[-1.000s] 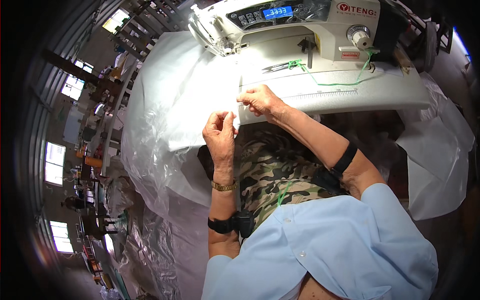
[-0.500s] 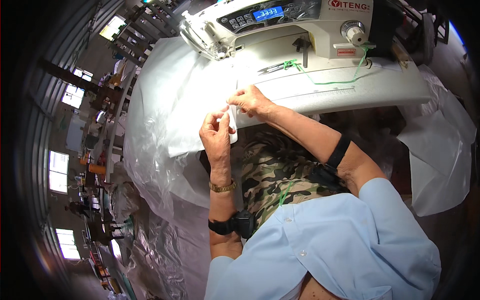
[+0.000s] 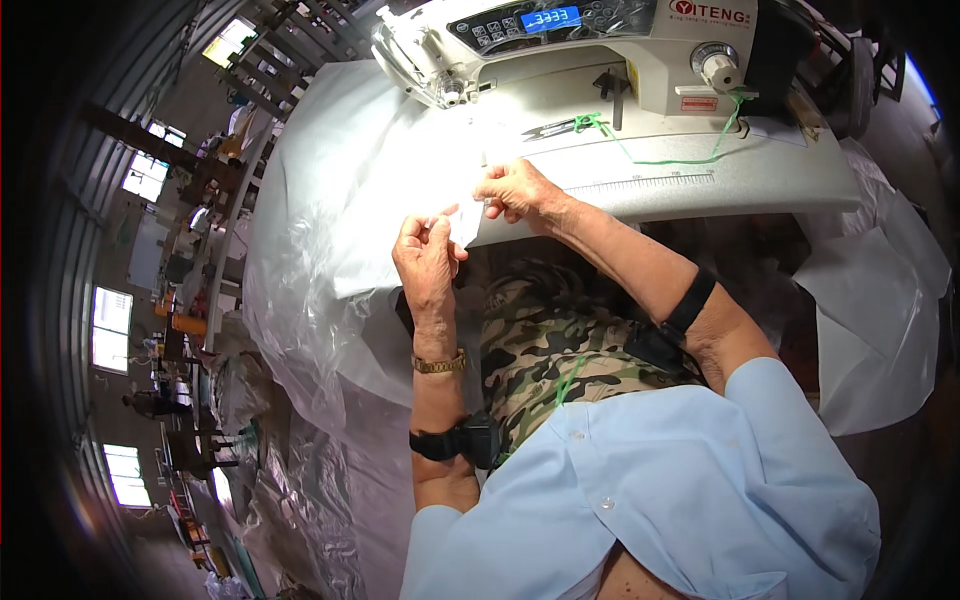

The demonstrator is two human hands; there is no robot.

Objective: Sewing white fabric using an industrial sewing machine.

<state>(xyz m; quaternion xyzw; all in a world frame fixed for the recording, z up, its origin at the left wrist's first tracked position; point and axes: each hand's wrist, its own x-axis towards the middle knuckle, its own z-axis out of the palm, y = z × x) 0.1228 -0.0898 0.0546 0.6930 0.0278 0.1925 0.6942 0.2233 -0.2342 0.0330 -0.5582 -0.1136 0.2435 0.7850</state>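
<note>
Both my hands are at the near edge of the sewing machine's table, with a small white piece of thin material (image 3: 467, 222) between them. My left hand (image 3: 428, 262) is closed, thumb pressed to fingers on the piece's left side. On the other side, my right hand (image 3: 520, 192) pinches the piece's edge with thumb and forefinger. Bright glare hides where this piece ends and the large white translucent sheet (image 3: 310, 230) beneath begins. Beyond my hands stands the white sewing machine (image 3: 650, 65), its needle end (image 3: 450, 92) at the far left of the table.
Dark thread snips (image 3: 555, 130) lie on the machine bed beside a green cord (image 3: 660, 162). A ruler scale (image 3: 640, 183) runs along the table's near side. More white sheeting (image 3: 875, 320) hangs at the right. Cluttered shelves and benches (image 3: 215, 270) stand to the left.
My right hand has moved slightly right, away from my left hand, which has shifted a little left. The white piece between them now shows more plainly.
</note>
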